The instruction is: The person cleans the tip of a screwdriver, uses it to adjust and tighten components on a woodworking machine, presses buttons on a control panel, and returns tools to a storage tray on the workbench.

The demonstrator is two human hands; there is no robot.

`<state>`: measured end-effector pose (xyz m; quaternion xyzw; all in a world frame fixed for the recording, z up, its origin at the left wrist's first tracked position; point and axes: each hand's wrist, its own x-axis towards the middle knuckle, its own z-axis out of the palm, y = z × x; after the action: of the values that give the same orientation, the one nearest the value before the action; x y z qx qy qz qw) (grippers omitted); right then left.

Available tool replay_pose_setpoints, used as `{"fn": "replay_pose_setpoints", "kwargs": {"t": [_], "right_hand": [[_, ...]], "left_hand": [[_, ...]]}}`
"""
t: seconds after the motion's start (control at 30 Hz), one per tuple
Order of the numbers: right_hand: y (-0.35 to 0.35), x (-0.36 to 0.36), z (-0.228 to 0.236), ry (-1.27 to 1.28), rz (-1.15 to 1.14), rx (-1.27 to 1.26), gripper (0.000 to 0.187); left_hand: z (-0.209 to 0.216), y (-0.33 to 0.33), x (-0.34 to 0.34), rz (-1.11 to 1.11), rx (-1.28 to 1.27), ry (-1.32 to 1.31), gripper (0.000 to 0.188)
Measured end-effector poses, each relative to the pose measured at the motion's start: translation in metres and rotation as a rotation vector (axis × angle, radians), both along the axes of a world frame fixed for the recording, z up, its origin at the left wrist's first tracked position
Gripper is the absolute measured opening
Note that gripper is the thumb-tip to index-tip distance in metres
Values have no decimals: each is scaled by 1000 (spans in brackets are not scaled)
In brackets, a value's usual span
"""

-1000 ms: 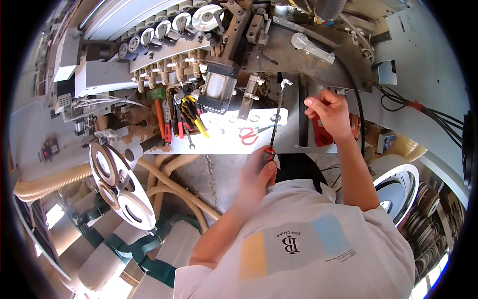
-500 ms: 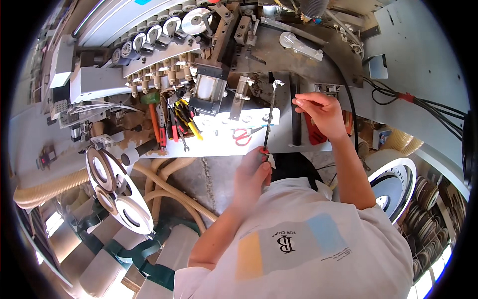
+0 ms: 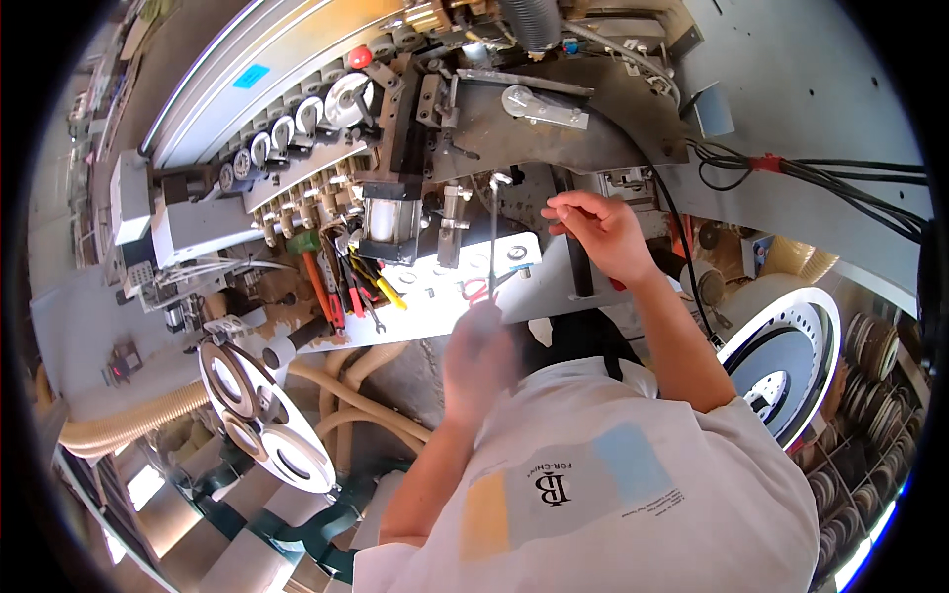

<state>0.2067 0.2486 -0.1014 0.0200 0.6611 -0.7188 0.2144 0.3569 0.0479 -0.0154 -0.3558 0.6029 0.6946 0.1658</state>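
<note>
My left hand [image 3: 479, 361], smeared by motion, is closed round the handle of a long thin-shafted tool [image 3: 493, 237] that looks like a screwdriver. Its shaft points away from me, and a small shiny metal piece [image 3: 501, 180] sits at the far tip. To the right, my right hand [image 3: 605, 237] is raised with thumb and fingertips pinched together; anything between them is too small to make out. Beyond the left hand lies a white holed plate [image 3: 524, 252] on the machine ledge. Red-handled scissors [image 3: 476, 290] rest there, partly hidden by the tool and hand.
Pliers [image 3: 386, 287], wrenches and a green-headed hammer [image 3: 304, 243] lie left on the ledge. A metal cylinder block [image 3: 390, 222] and a dark plate [image 3: 554, 138] stand beyond. A black cable [image 3: 672, 198] hangs at right, near a white-rimmed wheel [image 3: 825, 326]. Hoses [image 3: 138, 415] run lower left.
The view has shifted, so the machine appears farther left. My left hand and its tool have moved left and slightly nearer me, and the shaft stands straighter. My right hand stays raised and pinched.
</note>
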Motion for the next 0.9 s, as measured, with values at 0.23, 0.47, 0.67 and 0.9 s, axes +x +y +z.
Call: {"fn": "replay_pose_setpoints", "kwargs": {"t": [0.23, 0.47, 0.67, 0.9], "right_hand": [[25, 20, -20, -65, 13, -43, 19], [41, 32, -24, -107, 2, 1, 19], [35, 22, -24, 7, -192, -53, 17], [43, -20, 25, -180, -39, 257, 30]], "left_hand": [[-2, -28, -88, -133, -208, 215, 43], [5, -22, -136, -206, -225, 234, 40], [-2, -8, -106, -157, -33, 244, 46], [0, -10, -52, -192, 32, 201, 49]]}}
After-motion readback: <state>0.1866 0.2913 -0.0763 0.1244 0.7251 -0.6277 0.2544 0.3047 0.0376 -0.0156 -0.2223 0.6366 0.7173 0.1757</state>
